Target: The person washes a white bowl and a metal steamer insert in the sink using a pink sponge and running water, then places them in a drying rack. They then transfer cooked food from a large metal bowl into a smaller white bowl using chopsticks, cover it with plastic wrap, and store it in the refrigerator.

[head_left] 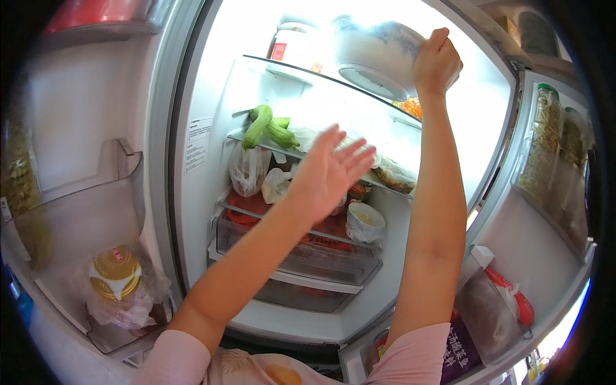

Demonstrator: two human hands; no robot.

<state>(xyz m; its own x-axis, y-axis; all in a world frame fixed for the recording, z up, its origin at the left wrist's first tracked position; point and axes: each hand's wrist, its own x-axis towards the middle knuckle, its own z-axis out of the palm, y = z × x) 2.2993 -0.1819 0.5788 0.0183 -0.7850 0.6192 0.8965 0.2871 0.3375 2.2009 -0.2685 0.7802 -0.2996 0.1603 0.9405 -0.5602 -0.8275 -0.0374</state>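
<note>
My right hand (439, 66) is raised to the top of the open fridge, its fingers closed on the rim of a large white bowl with blue markings (377, 54). The bowl is tilted so its underside and foot ring show; bright light washes out part of it. In front of the middle shelf, my left hand (326, 176) hangs in the air, fingers spread and slightly blurred, holding nothing. Long green gourds (260, 127) lie on that shelf to its left. Plastic-wrapped food (393, 174) sits behind and right of the left hand.
A white tub (293, 43) stands on the top shelf. Below are tied plastic bags (249, 170), a small bowl (365, 223) and clear drawers (292, 253). The opened doors hold a gold-lidded jar (115, 273) in plastic at left and green-lidded jars (542, 131) at right.
</note>
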